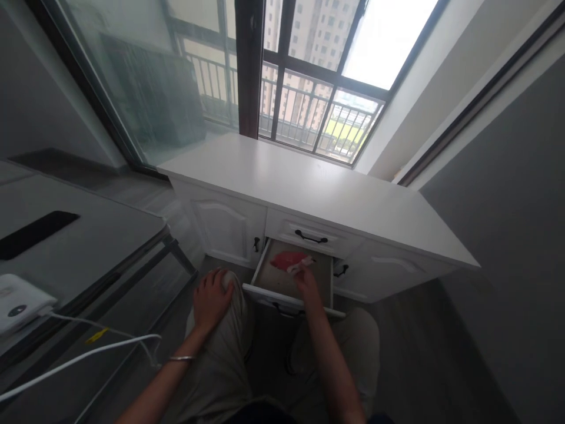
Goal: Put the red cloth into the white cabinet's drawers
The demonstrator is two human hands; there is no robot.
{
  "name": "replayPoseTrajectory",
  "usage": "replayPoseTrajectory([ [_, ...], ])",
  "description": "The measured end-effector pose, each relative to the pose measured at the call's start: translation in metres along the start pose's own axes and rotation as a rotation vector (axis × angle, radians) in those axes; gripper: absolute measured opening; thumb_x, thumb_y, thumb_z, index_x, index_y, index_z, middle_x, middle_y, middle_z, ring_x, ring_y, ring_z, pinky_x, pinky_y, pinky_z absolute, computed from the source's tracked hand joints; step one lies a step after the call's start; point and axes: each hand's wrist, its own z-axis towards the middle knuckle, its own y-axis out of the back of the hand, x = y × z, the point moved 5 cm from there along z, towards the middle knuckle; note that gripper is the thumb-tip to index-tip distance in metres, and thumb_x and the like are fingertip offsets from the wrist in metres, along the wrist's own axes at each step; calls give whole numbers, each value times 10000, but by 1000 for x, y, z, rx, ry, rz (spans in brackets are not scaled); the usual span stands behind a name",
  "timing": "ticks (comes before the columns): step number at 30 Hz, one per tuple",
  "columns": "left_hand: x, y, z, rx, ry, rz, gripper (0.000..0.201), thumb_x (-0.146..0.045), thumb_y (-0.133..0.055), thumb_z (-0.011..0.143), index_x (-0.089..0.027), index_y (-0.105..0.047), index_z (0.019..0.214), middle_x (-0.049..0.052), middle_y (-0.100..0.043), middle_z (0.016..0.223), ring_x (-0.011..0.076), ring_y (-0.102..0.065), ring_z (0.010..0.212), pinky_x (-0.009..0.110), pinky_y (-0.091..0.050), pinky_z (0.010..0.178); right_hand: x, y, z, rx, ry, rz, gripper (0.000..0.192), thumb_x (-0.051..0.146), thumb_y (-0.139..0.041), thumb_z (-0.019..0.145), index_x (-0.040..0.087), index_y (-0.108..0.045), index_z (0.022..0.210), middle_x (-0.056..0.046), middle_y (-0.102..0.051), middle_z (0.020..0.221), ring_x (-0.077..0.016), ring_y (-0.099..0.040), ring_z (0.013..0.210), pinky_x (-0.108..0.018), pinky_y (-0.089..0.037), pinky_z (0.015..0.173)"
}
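Observation:
An open drawer [293, 287] sticks out from the low white cabinet [291, 176]. My right hand [304, 280] reaches over it, fingers closed on the near right end of a red and pale pink cloth [289, 259]. The cloth looks crumpled, and its red part spreads toward the drawer's back left; whether it touches the drawer bottom I cannot tell. My left hand [213, 297] lies open on my left knee, fingers stretched out, left of the drawer and holding nothing. A bracelet [182, 358] circles the left wrist.
Above the open drawer is a closed one with a dark handle [311, 237]. Cabinet doors flank it. On the left stands a table [110, 218] with a black phone-like slab [37, 232], a white device [22, 303] and a white cable [83, 354]. Windows rise behind.

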Motion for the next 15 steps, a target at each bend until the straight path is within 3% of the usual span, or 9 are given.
replayPoseTrajectory([
  [1,1,0,-1,2,-4,-2,464,-401,-437,988,-184,-625,1352,165,-614,1410,354,-533,1284,497,-460,995,-11,20,-18,-56,-21,89,201,331,-515,879,236,-679,945,-129,-769,1166,-254,-703,1170,-424,-563,1005],
  [4,7,2,-2,4,-3,-16,465,-405,-439,989,-182,-622,1353,165,-612,1408,352,-533,1286,499,-457,1010,-42,84,-73,-244,-60,746,161,360,-588,797,274,-682,894,-76,-786,1097,-231,-718,1150,-414,-546,1048],
  [9,7,6,-6,-4,-10,-61,468,-380,-469,973,-172,-602,1371,186,-591,1424,364,-503,1326,543,-432,1068,-66,177,-153,-490,12,1100,194,297,-705,763,288,-741,954,-29,-791,1075,-198,-747,1074,-371,-587,1005],
  [12,-17,6,-22,-42,-92,-142,452,-347,-457,982,-143,-595,1361,198,-577,1421,342,-478,1361,525,-379,1151,-66,206,-182,-633,78,1193,264,245,-707,777,293,-753,1032,-17,-787,1111,-181,-754,1040,-370,-622,948],
  [15,-62,-3,-57,-10,-228,-284,421,-341,-426,1010,-123,-618,1315,198,-585,1397,288,-503,1337,432,-383,1169,-60,214,-195,-678,123,1280,289,221,-705,792,291,-751,1069,6,-789,1107,-150,-752,1033,-334,-629,927],
])
